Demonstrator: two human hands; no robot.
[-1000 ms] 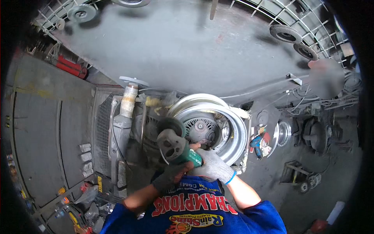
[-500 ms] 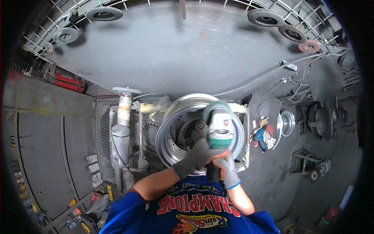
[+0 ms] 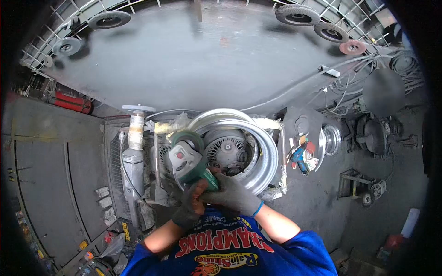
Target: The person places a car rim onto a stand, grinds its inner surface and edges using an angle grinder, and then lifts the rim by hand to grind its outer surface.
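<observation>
A green angle grinder [image 3: 189, 166] with a silver-grey head is tilted over the left side of an upright-facing silver wheel rim [image 3: 265, 161]. My right hand [image 3: 232, 194], in a grey glove with a blue cuff, is wrapped round the green body behind the head. Close against it, my left hand [image 3: 189, 207], also gloved, has its fingers curled at the grinder's rear grip, which the hands mostly hide. Inside the rim, a slotted wheel face [image 3: 226, 146] shows, dull grey with a round centre.
A wrapped grey motor with a spindle [image 3: 133, 165] stands left of the rim. On the right, a blue cordless drill [image 3: 300, 160] lies among small items on a stand. Another wheel rim [image 3: 331, 140] is beyond it. Abrasive discs [image 3: 298, 14] hang on the wire rack above the grey panel.
The grinder has swung from the rim's right side to its left, its head now turned leftward. Both hands have gone with it, and the view has shifted slightly.
</observation>
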